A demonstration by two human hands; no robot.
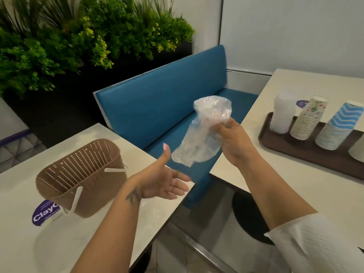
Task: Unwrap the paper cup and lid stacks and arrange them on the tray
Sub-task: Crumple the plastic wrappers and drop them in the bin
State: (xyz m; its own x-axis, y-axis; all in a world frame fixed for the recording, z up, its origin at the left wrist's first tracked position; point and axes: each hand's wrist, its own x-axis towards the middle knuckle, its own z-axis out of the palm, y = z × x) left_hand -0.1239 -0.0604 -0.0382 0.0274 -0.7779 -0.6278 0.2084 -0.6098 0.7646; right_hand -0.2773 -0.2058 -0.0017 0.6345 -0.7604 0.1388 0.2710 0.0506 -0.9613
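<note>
Two worktops, a gap between them over a blue bench (157, 107). Right worktop (295, 174): one brown tray (279, 143) near its far edge, carrying one white lid stack (282, 113) and two patterned cup stacks (309, 118), (338, 127), upright, side by side; a fourth stack cut off by the frame. Right hand (231, 138) pinched one crumpled clear plastic wrapper (201, 133) above the gap. Left hand (167, 181) palm up, fingers spread wide, holding nothing, at the left worktop's (23, 243) corner. One perforated brown basket (82, 178) beside it.
</note>
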